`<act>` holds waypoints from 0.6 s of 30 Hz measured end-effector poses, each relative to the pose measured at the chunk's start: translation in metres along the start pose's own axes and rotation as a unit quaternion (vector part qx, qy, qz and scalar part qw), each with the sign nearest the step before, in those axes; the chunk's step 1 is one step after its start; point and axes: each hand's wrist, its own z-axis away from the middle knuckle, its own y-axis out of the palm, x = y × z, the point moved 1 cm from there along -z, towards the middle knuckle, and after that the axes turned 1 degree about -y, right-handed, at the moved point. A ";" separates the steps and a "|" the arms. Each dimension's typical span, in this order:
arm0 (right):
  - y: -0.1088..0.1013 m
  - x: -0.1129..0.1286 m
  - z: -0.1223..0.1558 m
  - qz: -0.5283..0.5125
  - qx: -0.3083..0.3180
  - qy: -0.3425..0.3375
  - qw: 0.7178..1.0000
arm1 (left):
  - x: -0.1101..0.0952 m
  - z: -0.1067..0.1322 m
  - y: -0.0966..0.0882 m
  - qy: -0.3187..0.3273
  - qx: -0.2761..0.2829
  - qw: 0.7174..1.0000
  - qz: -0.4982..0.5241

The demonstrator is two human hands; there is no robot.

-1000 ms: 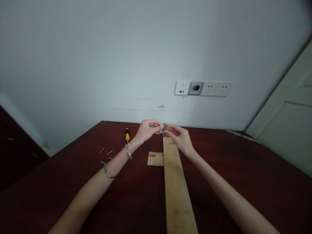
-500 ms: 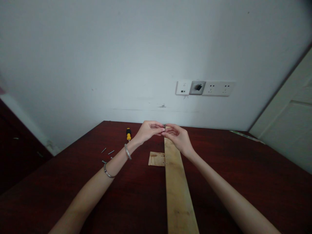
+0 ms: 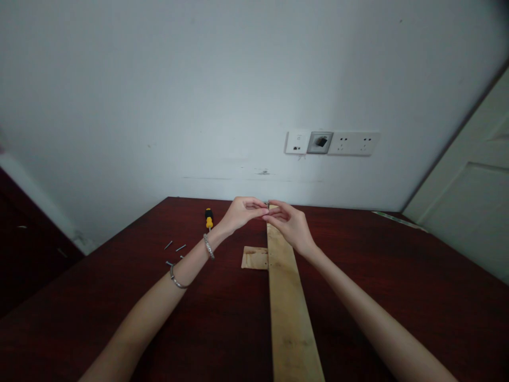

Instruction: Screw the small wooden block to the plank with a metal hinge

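Above the far end of a long wooden plank [image 3: 288, 297], my left hand [image 3: 244, 214] and my right hand [image 3: 289, 222] meet fingertip to fingertip. Both are closed in a pinch around a small metallic piece [image 3: 267, 203], mostly hidden by the fingers, so its kind cannot be told. A short, flat wooden block [image 3: 254, 258] sticks out from the plank's left side. Left of my left hand lies a screwdriver [image 3: 209, 217] with a yellow and black handle, its shaft partly behind my wrist. Several screws or nails [image 3: 181, 248] are scattered near my left forearm.
The dark red tabletop [image 3: 369, 276] reaches back to a white wall [image 3: 222, 106] with sockets [image 3: 353, 144] on it. A thin, pale strip [image 3: 400, 220] lies at the table's far right edge. A white door [image 3: 473, 201] stands to the right.
My view has shifted very slightly. Both hands stay at the plank's far end with nearly the same pinch, and the small metallic piece shows less between the fingertips.
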 end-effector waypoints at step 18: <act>-0.019 -0.001 -0.011 -0.019 -0.052 0.044 0.998 | 0.003 -0.001 -0.001 -0.017 -0.083 0.996 0.036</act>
